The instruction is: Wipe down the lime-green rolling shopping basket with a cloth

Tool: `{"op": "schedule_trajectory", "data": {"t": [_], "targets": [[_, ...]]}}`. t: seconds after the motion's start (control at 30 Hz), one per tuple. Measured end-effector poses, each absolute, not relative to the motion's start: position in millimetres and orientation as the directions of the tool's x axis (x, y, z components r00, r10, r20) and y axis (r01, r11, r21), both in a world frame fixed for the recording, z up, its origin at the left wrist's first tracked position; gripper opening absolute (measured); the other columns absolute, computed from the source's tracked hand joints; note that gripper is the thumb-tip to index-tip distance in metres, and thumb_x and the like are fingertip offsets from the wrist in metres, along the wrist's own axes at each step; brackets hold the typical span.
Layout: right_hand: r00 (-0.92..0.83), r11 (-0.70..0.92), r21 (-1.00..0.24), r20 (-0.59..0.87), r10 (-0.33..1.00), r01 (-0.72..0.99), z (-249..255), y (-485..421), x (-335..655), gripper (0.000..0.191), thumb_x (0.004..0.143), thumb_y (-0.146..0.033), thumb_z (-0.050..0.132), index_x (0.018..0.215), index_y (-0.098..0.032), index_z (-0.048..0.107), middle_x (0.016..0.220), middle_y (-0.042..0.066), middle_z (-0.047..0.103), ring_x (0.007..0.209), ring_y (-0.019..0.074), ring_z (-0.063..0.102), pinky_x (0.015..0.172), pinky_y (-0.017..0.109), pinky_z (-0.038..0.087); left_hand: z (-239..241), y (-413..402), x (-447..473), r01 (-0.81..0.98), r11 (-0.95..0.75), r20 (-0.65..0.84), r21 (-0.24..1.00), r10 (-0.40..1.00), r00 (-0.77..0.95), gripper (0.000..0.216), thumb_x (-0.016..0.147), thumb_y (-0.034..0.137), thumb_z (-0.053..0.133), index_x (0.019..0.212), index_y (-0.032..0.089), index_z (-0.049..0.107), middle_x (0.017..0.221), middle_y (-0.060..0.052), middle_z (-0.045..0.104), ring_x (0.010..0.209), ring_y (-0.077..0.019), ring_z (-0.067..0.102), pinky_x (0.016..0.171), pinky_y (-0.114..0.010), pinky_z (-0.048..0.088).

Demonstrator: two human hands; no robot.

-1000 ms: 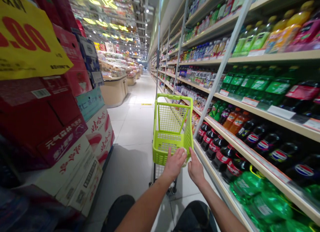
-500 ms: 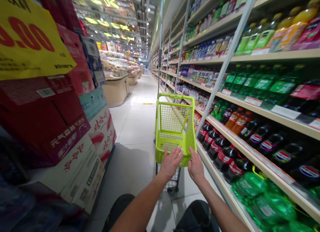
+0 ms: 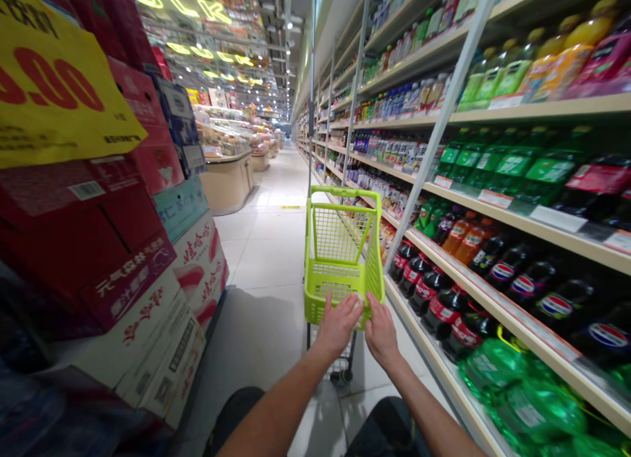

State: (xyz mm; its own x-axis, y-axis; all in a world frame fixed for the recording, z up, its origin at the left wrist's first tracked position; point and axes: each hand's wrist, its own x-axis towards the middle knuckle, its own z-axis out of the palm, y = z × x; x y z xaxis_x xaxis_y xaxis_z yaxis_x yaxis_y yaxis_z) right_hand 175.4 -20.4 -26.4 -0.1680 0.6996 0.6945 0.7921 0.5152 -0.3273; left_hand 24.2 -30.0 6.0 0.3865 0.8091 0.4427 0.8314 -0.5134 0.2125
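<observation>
A lime-green shopping cart (image 3: 340,246) with a mesh basket stands in the aisle just ahead of me. My left hand (image 3: 338,325) and my right hand (image 3: 380,332) both rest on its near rim, side by side, fingers curled over the edge. Something small and pale shows between the two hands; I cannot make out what it is. The basket looks empty apart from that. My knees in dark trousers show at the bottom of the view.
Shelves of soft-drink bottles (image 3: 493,273) run along the right, close to the cart. Stacked red and white cartons (image 3: 128,260) with a yellow price sign (image 3: 54,89) crowd the left. The tiled aisle floor (image 3: 269,246) stretches ahead toward display counters (image 3: 229,177).
The cart and both hands have stayed almost in place; the hands have drawn slightly closer together on the rim, and the view has shifted a little.
</observation>
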Motion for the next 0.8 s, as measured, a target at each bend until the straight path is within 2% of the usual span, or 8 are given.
{"op": "schedule_trajectory", "data": {"t": [0.07,0.23,0.37,0.43,0.53,0.63,0.73,0.8], "targets": [[-0.149,0.545,-0.403,0.688,0.710,0.735,-25.1,-26.6,168.9,0.054,0.074,-0.010,0.037,0.127,-0.018,0.040,0.122,0.009,0.053,0.114,0.0206,0.047,0.096,0.044,0.038,7.9,-31.9,29.8,0.843,-0.464,0.405,0.271,0.850,0.338,0.039,0.085,0.018,0.037,0.123,0.028,0.041,0.133,-0.004,0.044,0.122,-0.0166,0.039,0.105,-0.056,0.014],[0.005,0.447,-0.753,0.513,0.859,0.483,-16.9,-36.0,134.9,0.047,0.085,-0.028,0.039,0.131,-0.019,0.036,0.125,0.009,0.051,0.111,0.0181,0.051,0.089,0.035,0.045,3.1,-34.5,16.3,0.836,-0.364,0.378,0.411,0.902,0.207,0.050,0.081,0.015,0.036,0.130,0.020,0.032,0.133,-0.008,0.043,0.122,-0.0171,0.039,0.106,-0.049,0.019],[-0.020,0.460,-0.838,0.476,0.879,0.293,-8.5,-30.7,109.3,0.056,0.083,-0.031,0.046,0.134,-0.017,0.029,0.129,0.010,0.046,0.116,0.0187,0.047,0.091,0.033,0.044,-3.5,-38.9,17.7,0.700,-0.323,0.386,0.637,0.920,0.074,0.056,0.082,0.017,0.032,0.136,0.014,0.017,0.133,-0.012,0.042,0.121,-0.0174,0.040,0.101,-0.041,0.032],[-0.022,0.464,-0.851,0.474,0.880,0.247,-6.4,-28.9,101.2,0.062,0.081,-0.031,0.049,0.136,-0.017,0.025,0.133,0.010,0.041,0.119,0.0188,0.043,0.093,0.034,0.042,-2.1,-41.2,18.7,0.627,-0.372,0.409,0.685,0.908,0.091,0.062,0.081,0.021,0.037,0.137,0.014,0.010,0.135,-0.012,0.039,0.121,-0.0177,0.040,0.100,-0.039,0.034],[0.023,0.420,-0.892,0.429,0.903,0.168,-6.2,-27.3,94.6,0.059,0.081,-0.030,0.046,0.135,-0.017,0.025,0.134,0.010,0.040,0.118,0.0181,0.044,0.094,0.034,0.041,5.4,-43.9,16.0,0.549,-0.448,0.426,0.706,0.887,0.176,0.070,0.078,0.018,0.040,0.138,0.012,0.004,0.139,-0.014,0.032,0.124,-0.0167,0.036,0.101,-0.035,0.033],[0.090,0.366,-0.921,0.379,0.921,0.134,-5.7,-22.3,99.9,0.057,0.080,-0.026,0.045,0.133,-0.015,0.027,0.124,0.012,0.051,0.107,0.0175,0.054,0.087,0.033,0.046,17.1,-42.4,5.8,0.544,-0.455,0.375,0.705,0.890,0.259,0.079,0.072,0.013,0.041,0.137,0.011,-0.002,0.141,-0.014,0.027,0.126,-0.0162,0.033,0.102,-0.033,0.033],[0.222,0.331,-0.902,0.395,0.892,0.277,-2.0,-13.9,118.6,0.054,0.077,-0.023,0.045,0.129,-0.014,0.034,0.111,0.011,0.060,0.095,0.0191,0.060,0.081,0.034,0.049,29.4,-34.1,-13.5,0.665,-0.404,0.266,0.628,0.915,0.305,0.083,0.064,0.009,0.042,0.138,0.013,0.005,0.142,-0.012,0.027,0.128,-0.0176,0.030,0.104,-0.036,0.029],[0.250,0.352,-0.812,0.502,0.828,0.466,-0.3,-8.4,129.7,0.050,0.076,-0.019,0.044,0.126,-0.015,0.040,0.113,0.012,0.058,0.101,0.0215,0.056,0.085,0.038,0.046,34.1,-27.0,-28.1,0.805,-0.315,0.178,0.502,0.949,0.261,0.079,0.062,0.009,0.040,0.137,0.013,0.014,0.142,-0.011,0.026,0.130,-0.0207,0.024,0.106,-0.045,0.023]]}}
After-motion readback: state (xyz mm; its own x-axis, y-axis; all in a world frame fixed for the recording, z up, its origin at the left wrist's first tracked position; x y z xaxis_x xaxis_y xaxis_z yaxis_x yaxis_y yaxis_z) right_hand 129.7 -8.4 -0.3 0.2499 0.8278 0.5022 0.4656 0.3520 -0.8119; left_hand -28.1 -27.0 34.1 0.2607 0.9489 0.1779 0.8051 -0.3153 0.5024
